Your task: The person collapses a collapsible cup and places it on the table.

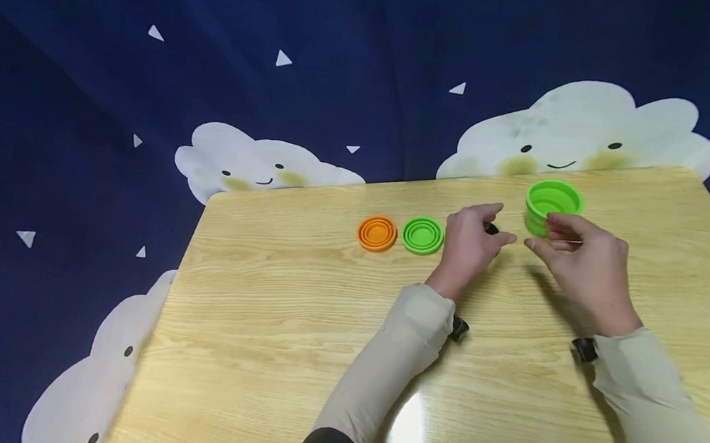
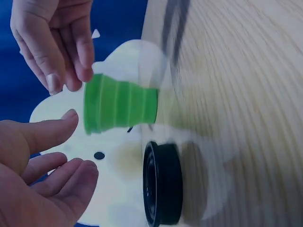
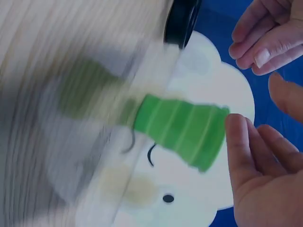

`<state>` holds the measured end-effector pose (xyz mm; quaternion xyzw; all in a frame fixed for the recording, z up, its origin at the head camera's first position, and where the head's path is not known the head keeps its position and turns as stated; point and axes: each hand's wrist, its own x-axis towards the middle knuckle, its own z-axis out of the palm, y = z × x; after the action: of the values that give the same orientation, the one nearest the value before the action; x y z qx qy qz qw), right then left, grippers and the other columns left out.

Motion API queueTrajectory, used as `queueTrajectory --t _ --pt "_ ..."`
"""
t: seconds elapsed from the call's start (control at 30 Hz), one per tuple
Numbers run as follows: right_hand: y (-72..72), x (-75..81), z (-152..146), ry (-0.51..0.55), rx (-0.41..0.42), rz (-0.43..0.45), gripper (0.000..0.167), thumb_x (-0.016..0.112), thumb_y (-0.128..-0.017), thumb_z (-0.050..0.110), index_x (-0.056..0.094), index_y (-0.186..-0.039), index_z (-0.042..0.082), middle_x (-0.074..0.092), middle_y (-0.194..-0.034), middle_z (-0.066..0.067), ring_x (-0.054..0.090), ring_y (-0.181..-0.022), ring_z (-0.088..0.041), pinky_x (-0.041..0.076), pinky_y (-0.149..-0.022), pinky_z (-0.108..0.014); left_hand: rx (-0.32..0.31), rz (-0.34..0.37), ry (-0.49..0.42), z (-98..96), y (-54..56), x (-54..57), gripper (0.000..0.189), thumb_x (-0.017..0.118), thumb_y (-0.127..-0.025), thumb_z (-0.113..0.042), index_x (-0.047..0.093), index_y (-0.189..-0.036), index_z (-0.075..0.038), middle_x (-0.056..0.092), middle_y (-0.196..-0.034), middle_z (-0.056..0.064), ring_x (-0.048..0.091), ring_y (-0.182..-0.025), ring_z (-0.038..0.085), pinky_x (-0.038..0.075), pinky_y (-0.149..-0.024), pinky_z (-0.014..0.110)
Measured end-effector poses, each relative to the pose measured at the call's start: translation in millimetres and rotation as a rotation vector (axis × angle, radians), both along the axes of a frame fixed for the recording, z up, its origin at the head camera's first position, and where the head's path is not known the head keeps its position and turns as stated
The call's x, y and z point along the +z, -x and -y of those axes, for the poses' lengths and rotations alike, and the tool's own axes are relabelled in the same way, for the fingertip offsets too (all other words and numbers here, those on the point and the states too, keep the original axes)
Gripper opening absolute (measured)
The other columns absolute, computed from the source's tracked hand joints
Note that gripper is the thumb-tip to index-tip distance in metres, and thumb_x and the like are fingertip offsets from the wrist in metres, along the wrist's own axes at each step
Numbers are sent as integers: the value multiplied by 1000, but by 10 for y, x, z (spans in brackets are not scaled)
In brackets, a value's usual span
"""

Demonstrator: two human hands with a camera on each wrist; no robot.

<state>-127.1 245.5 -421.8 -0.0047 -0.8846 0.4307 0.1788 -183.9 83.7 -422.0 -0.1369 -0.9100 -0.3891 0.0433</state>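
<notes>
An expanded green collapsible cup [image 1: 553, 198] stands upright at the back right of the table, with ribbed, stepped sides. My right hand [image 1: 591, 269] is just in front of it, fingers loosely bent and the thumb apart from them. Facing it, my left hand [image 1: 470, 241] hovers near a flat black collapsed cup [image 2: 163, 183], which it mostly hides in the head view. Nothing lies between the thumb and fingers of either hand in the wrist views. To the left, a flattened green cup [image 1: 423, 236] and a flattened orange cup [image 1: 376, 233] lie side by side.
The wooden table [image 1: 256, 312] ends at the back against a dark blue curtain [image 1: 346, 49] printed with white clouds and triangles. Both forearms, in light sleeves, reach in from the front edge. A bright reflection shows on the tabletop between them.
</notes>
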Motion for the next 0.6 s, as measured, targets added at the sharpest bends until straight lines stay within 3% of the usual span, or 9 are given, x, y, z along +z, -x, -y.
queueTrajectory --t 0.03,0.13,0.3,0.47,0.6 --pt "-6 7 -27 -2 -21 -12 47 84 -84 13 67 -124 -6 72 -102 -23 52 -74 22 42 -68 1 -5 -6 -15 -28 4 -4 52 88 -79 -22 71 -128 -14 74 -112 0 69 -97 7 50 -77 9" --pt "-17 18 -113 -4 -85 -32 48 83 -84 10 66 -126 -6 72 -101 -24 51 -71 22 41 -67 1 -2 -38 -26 -117 10 -20 51 89 -78 -21 73 -126 -14 74 -111 0 69 -93 7 48 -71 7" --pt "-15 20 -248 37 -166 -16 53 83 -84 13 64 -130 -3 70 -106 -25 53 -73 18 43 -66 1 25 -86 -43 -234 44 -66 51 90 -78 -23 72 -126 -14 73 -113 -3 68 -97 7 48 -75 7" --pt "49 -21 -360 59 -187 50 60 85 -82 14 61 -135 0 67 -116 -23 57 -80 9 45 -70 -1 12 -89 -106 -327 120 -118 56 88 -80 -21 69 -130 -10 70 -123 -3 67 -103 10 48 -81 7" --pt "127 -60 -424 56 -160 117 67 84 -83 17 56 -141 0 63 -129 -24 68 -100 -14 47 -74 -3 -21 -77 -138 -402 184 -149 61 88 -80 -21 65 -134 -8 67 -129 -1 67 -106 12 48 -82 7"
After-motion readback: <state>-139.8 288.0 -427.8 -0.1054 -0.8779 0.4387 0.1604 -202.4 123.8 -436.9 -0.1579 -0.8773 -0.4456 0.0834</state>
